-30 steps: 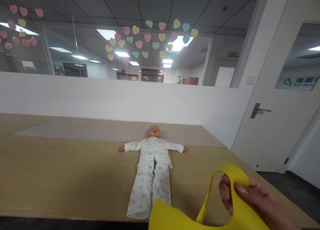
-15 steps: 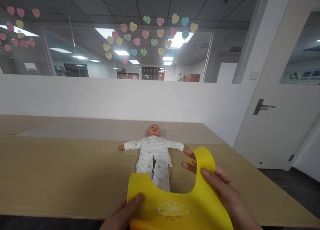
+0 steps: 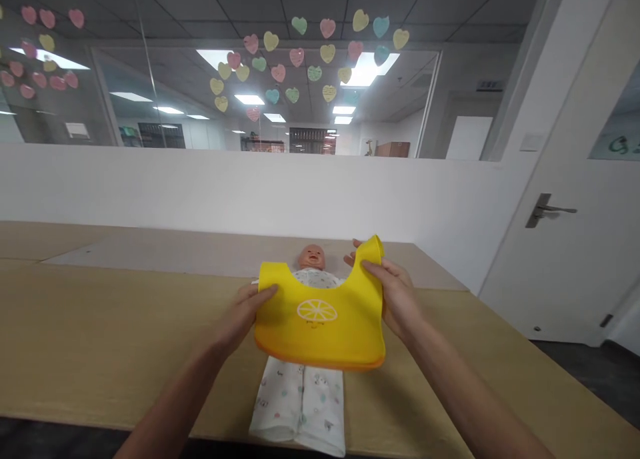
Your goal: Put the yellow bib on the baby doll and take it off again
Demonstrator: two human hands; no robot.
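Observation:
Between my two hands hangs a yellow bib point(image 3: 345, 332) with a white lemon-slice print and an orange lower edge. My left hand point(image 3: 247, 306) is closed on its left side, thumb in front. On the right, my right hand point(image 3: 395, 289) grips the bib below its bent neck strap, some fingers behind it. A baby doll point(image 3: 313, 257) lies on its back beyond and beneath the bib. Its head shows above the bib's neck opening, and its patterned white trousers point(image 3: 300, 406) show below. The bib hides most of its torso and its arms.
The doll lies on a wooden table point(image 3: 125, 339) whose front edge runs along the bottom of the view. Behind the table stands a white wall point(image 3: 200, 192) with windows and heart-shaped notes. A door with a metal handle point(image 3: 550, 210) is at the right.
Both hands have carried the bib forward and up, away from me, so it now covers the doll's torso from view. The camera view has shifted slightly.

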